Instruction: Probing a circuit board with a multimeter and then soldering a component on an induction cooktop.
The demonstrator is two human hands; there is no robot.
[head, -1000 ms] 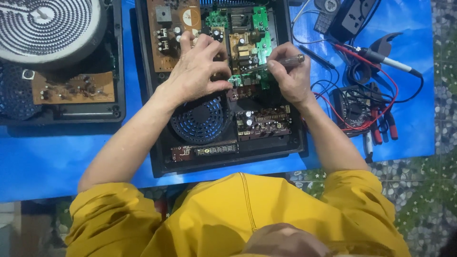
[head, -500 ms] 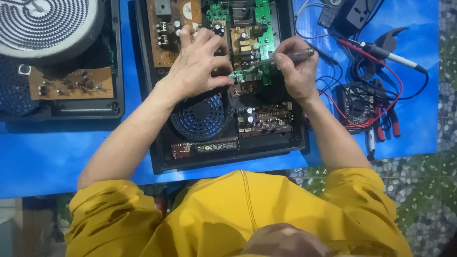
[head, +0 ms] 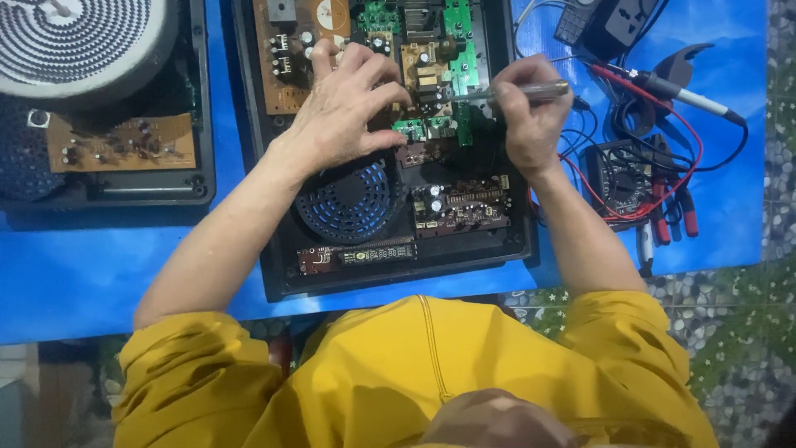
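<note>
left hand (head: 344,104) — pressed on green circuit board (head: 452,62) | right hand (head: 531,112) — gripping screwdriver (head: 518,93) | blue desk (head: 83,257)

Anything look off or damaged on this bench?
No damage or spill visible. The black casing lies open with its boards and fan exposed; the left hand rests on the boards, the right hand holds a screwdriver. Red and black leads lie tangled at the right.

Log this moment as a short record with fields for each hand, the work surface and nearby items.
left hand: fingers spread on the green circuit board inside the open black appliance case
right hand: grips a screwdriver, tip pointing left at the board
fan: round black fan below the left hand
surface: blue mat
right side: multimeter with red and black leads
left side: second opened unit with a coil
</note>
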